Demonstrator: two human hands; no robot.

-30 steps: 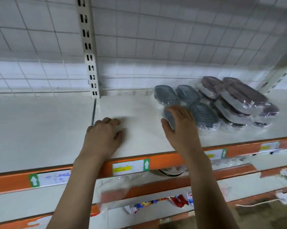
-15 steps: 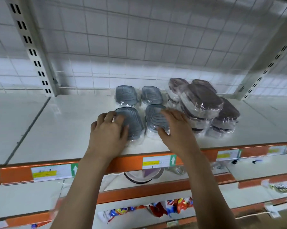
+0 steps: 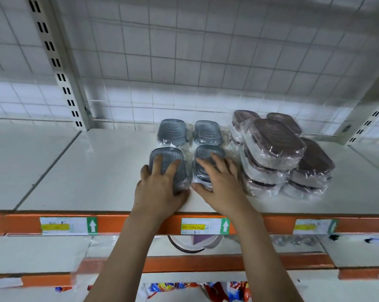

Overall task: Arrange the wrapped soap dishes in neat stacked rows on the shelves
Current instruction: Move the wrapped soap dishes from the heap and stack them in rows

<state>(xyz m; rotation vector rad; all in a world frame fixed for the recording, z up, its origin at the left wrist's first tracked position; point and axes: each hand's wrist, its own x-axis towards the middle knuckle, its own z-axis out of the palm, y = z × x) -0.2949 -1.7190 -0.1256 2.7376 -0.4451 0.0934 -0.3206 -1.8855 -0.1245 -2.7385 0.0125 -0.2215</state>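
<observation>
Four grey soap dishes in clear wrap lie in a two-by-two block on the white shelf (image 3: 97, 171). My left hand (image 3: 160, 190) rests on the front-left grey dish (image 3: 166, 152), its fingers spread flat over the top. On the front-right grey dish (image 3: 208, 150) my right hand (image 3: 221, 186) lies with straight fingers, its thumb at the dish's near corner. Behind them sit the back-left dish (image 3: 172, 131) and the back-right dish (image 3: 207, 132). Brown wrapped dishes (image 3: 273, 144) are piled unevenly just to the right, with a lower pile (image 3: 315, 162) beside them.
An orange shelf edge (image 3: 140, 223) with price labels runs across the front. Slotted uprights stand at the back left (image 3: 57, 66) and at the right (image 3: 369, 120). A wire grid covers the back wall. Lower shelves hold a round item (image 3: 193, 243) and colourful packets (image 3: 184, 288).
My left hand has moved from the bare shelf onto the front-left grey dish. The right hand stayed on the front-right dish. The view has shifted right and closer.
</observation>
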